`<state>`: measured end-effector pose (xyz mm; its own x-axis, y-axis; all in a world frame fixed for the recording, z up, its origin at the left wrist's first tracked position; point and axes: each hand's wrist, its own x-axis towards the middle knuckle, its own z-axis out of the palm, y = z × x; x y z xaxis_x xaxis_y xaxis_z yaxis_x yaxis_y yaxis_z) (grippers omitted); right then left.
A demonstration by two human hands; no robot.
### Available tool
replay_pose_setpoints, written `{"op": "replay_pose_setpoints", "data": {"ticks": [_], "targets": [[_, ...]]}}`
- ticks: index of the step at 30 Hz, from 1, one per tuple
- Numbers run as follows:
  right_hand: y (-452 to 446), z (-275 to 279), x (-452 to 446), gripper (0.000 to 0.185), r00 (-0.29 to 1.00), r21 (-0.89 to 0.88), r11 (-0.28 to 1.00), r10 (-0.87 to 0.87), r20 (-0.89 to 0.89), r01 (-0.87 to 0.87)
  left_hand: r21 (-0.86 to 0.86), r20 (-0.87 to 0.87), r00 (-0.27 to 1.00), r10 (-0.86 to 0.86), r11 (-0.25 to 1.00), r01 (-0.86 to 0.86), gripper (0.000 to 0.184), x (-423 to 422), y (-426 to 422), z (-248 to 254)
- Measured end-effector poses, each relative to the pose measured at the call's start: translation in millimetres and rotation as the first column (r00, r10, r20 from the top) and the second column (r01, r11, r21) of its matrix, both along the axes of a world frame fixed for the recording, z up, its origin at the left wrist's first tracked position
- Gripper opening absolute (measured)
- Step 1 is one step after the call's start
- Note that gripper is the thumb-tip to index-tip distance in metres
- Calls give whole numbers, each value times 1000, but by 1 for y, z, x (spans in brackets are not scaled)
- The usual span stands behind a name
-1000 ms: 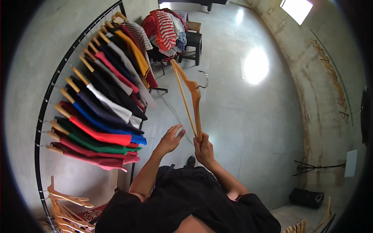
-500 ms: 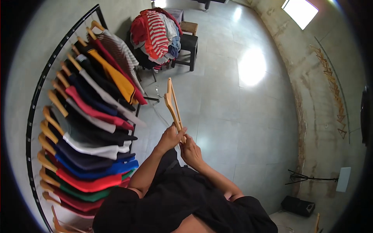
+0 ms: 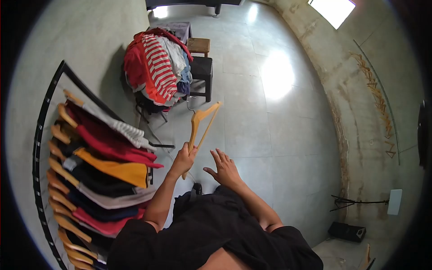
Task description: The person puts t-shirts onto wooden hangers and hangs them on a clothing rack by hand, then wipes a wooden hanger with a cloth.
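Observation:
A bare wooden clothes hanger (image 3: 195, 127) is gripped near its lower end by my left hand (image 3: 183, 160), its metal hook toward the clothes pile. To the right of it, my right hand (image 3: 223, 169) is apart from the hanger, fingers spread and holding nothing. Beyond the hanger sits a big heap of clothes (image 3: 155, 67), with red, red-and-white striped, grey and denim pieces in it. Along my left side, shirts on wooden hangers, among them a yellow one (image 3: 118, 166), hang from a black clothes rack (image 3: 40, 148).
Behind the heap stand a black stool (image 3: 202, 74) and a wooden stool (image 3: 199, 45). At the right wall, wooden hangers (image 3: 375, 94) hang from a rail. Lower right are a black stand (image 3: 360, 201) and a black speaker (image 3: 346, 231). Grey floor tiles (image 3: 252, 130) stretch ahead.
My right hand has let go of the hanger and opened to the right. The hanger has tilted rightward in my left hand. My view has shifted toward the clothes heap and the rack's far end.

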<state>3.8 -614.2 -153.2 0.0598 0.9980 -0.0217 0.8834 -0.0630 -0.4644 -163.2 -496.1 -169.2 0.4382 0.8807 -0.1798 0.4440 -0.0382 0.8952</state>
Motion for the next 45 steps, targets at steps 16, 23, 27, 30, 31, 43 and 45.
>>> {"op": "replay_pose_setpoints", "data": {"ticks": [16, 23, 27, 30, 31, 43, 45], "targets": [[262, -17, 220, 94, 999, -15, 999, 46, 23, -46, -137, -67, 995, -74, 989, 64, 25, 168, 229, 30], [392, 21, 280, 119, 980, 48, 981, 185, 76, -189, -99, 49, 997, -66, 993, 70, 21, 183, 308, 45], [443, 7, 294, 126, 953, 30, 962, 264, 149, -271, -245, 60, 997, -49, 968, 62, 22, 185, 343, 62], [477, -3, 293, 125, 955, 69, 960, 260, 140, -271, -209, 95, 994, -62, 975, 81, 24, 181, 380, 50], [489, -5, 291, 124, 957, 84, 959, 257, 137, -270, -164, 96, 993, -71, 983, 86, 28, 180, 394, 36], [652, 30, 209, 111, 901, 228, 878, 375, 216, -421, 243, -177, 980, 93, 969, -48, 45, 156, 591, 36], [684, 36, 193, 107, 880, 283, 834, 432, 198, -473, 110, -99, 989, 106, 989, -95, 36, 128, 624, 43]]}}
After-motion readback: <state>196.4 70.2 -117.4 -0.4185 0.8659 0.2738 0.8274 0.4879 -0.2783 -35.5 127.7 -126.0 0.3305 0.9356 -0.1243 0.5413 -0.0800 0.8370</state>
